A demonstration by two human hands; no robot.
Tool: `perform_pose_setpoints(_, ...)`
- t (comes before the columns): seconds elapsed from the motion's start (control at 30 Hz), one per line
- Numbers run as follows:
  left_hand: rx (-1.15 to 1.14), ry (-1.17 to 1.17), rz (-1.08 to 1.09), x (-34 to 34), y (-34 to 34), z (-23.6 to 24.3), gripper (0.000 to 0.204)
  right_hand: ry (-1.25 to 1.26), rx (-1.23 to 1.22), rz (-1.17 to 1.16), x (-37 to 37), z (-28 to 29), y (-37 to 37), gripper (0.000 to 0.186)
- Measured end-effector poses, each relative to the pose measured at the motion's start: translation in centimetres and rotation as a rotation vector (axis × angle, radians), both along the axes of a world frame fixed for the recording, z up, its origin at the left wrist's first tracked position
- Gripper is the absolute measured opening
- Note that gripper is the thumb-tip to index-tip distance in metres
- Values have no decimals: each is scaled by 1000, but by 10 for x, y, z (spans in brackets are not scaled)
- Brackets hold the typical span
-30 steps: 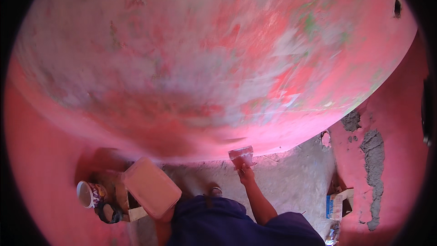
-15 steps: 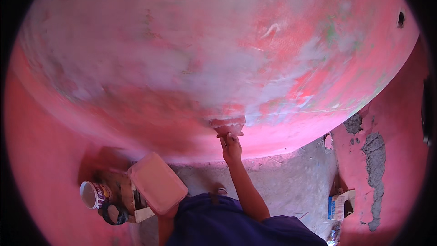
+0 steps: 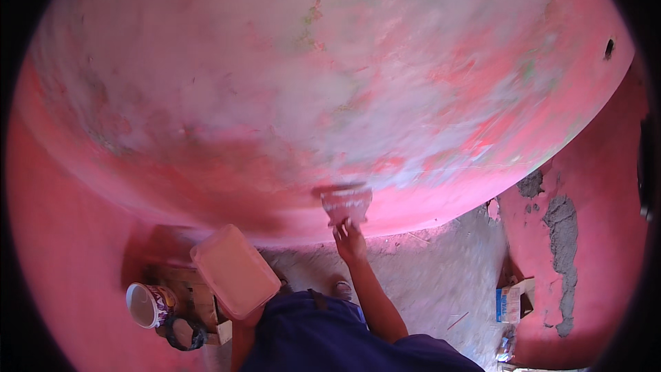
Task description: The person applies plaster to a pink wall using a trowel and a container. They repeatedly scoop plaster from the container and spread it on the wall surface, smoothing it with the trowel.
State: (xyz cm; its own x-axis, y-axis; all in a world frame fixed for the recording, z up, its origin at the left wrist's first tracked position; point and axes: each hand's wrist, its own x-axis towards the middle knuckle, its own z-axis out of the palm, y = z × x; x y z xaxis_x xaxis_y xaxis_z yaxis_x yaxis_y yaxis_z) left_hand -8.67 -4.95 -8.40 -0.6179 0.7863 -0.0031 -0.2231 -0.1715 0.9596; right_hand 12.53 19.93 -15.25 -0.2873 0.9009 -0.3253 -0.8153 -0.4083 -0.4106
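Observation:
A wide putty knife (image 3: 345, 203), with pale filler along its blade, is in my right hand (image 3: 350, 240). My fingers close on its near edge, and the blade is by the lower part of the patchy pink wall (image 3: 275, 96); whether it touches the wall I cannot tell. A shadow lies just above the blade. To the left, a rectangular plastic container (image 3: 235, 272), pinkish in this light, rests on my left hand. That hand is hidden behind the container, and only part of the forearm (image 3: 246, 334) shows.
At lower left stand a white bucket (image 3: 143, 305) with a printed side, a dark ring-like object (image 3: 186, 334) and an opened cardboard box (image 3: 206, 306). A small blue-and-white box (image 3: 509, 303) lies at right on the grey floor (image 3: 441, 275). Rough grey patches (image 3: 563, 248) mark the right wall.
My right hand and the putty knife have dropped slightly, and the blade now appears tilted off the wall. The view has shifted a little. The container remains on my left.

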Motion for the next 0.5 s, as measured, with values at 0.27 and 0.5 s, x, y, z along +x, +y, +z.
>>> perform_pose_setpoints(0.27, -8, 13, -56, -41, -11, 2, 63, -212, -240, -141, -60, 27, 25, 15)
perform_pose_setpoints(0.5, -14, 8, -97, -66, -19, -2, 63, -282, -400, -50, -51, -71, -45, 15)
